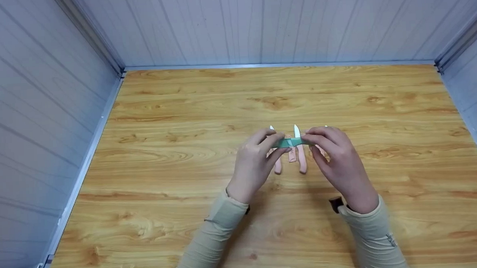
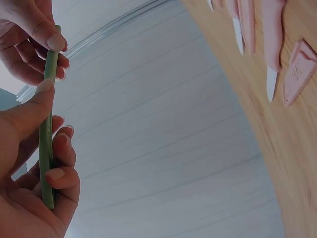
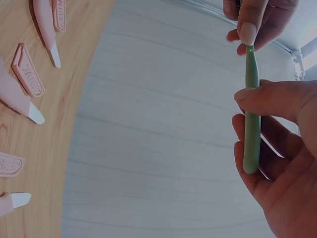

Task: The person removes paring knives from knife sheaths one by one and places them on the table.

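Above the table, my left hand (image 1: pixel 253 162) and right hand (image 1: pixel 341 159) hold a green ceramic knife crosswise between them. The left fingers and thumb grip its green sheath (image 2: pixel 45 158), seen edge-on in the left wrist view. My right thumb and fingers are round the rounded green handle (image 3: pixel 252 141). In the head view a short pale stretch shows between the two green parts. Below them lie pink knives with white blades, one (image 1: pixel 302 159) in the middle and another (image 1: pixel 277 166) partly behind the left hand.
Pink sheaths, one of them (image 1: pixel 292 155) between the knives, lie on the wood-grain table (image 1: pixel 162 154). A third pink knife (image 3: pixel 6 204) shows at the edge of the right wrist view. Pale panel walls (image 1: pixel 241 27) enclose the table at the back and both sides.
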Demonstrator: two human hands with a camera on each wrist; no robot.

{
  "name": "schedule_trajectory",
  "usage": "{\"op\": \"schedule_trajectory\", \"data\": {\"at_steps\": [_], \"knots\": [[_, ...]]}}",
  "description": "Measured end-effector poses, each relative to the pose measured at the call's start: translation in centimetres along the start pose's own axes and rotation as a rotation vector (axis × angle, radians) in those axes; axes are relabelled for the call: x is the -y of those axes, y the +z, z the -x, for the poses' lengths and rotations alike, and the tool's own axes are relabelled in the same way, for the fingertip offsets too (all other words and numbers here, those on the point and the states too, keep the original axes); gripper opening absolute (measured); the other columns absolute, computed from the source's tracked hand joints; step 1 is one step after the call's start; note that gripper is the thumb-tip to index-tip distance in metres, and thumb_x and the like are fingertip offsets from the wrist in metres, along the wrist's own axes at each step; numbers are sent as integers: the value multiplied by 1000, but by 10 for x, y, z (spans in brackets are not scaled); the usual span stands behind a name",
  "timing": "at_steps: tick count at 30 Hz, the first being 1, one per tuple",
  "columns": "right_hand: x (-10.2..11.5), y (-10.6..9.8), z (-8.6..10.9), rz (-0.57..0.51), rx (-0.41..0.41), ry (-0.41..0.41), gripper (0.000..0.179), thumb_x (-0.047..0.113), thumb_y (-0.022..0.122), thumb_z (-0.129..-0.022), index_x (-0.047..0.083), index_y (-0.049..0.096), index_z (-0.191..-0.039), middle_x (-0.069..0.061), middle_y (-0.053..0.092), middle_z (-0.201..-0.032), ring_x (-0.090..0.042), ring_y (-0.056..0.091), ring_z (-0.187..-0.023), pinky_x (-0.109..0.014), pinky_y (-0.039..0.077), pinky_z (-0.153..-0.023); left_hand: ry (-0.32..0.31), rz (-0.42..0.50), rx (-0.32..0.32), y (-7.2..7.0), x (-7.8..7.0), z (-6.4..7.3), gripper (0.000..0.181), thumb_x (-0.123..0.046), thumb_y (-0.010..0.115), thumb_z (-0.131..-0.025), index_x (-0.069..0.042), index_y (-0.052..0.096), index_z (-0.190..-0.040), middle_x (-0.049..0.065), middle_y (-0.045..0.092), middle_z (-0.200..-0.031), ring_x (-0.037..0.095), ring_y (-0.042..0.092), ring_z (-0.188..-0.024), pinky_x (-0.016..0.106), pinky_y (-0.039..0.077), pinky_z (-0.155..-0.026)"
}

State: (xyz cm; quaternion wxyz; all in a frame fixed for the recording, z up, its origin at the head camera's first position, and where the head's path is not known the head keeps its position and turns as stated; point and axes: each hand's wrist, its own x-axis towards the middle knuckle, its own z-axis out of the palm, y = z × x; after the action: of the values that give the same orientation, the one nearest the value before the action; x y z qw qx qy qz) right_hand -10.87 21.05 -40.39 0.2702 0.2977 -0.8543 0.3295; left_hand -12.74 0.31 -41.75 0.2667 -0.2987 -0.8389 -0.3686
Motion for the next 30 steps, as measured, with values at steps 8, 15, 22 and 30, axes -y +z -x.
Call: {"op": "schedule_trajectory", "data": {"at_steps": [8,15,22,30], "knots": [[-3,-3,1,12,23,46,27,-6,69,-83,6,70,-107,-4,63,-108,-20,55,-100,-35,43,-87,-50,147,-10,2,1,-1,21,-17,76,-83,-6,65,-98,-1,58,-96,7,57,-85,19,48,-70],[-3,-4,1,25,17,58,28,-8,70,-81,6,71,-106,-3,63,-107,-19,55,-99,-33,44,-84,-50,276,15,0,7,-2,18,-11,74,-83,-4,67,-98,3,57,-99,10,56,-83,26,51,-65],[-2,-3,1,18,18,52,29,-8,70,-81,6,70,-106,-3,63,-107,-19,55,-99,-31,45,-82,-75,326,12,-2,9,0,20,-8,74,-83,-3,68,-101,3,57,-101,10,58,-88,21,51,-72],[-3,-3,2,20,54,95,25,-4,69,-84,6,70,-107,-3,62,-107,-20,55,-100,-33,46,-83,-148,324,-15,-5,11,2,23,-14,76,-82,-4,70,-101,0,59,-105,6,58,-85,24,51,-68]]}}
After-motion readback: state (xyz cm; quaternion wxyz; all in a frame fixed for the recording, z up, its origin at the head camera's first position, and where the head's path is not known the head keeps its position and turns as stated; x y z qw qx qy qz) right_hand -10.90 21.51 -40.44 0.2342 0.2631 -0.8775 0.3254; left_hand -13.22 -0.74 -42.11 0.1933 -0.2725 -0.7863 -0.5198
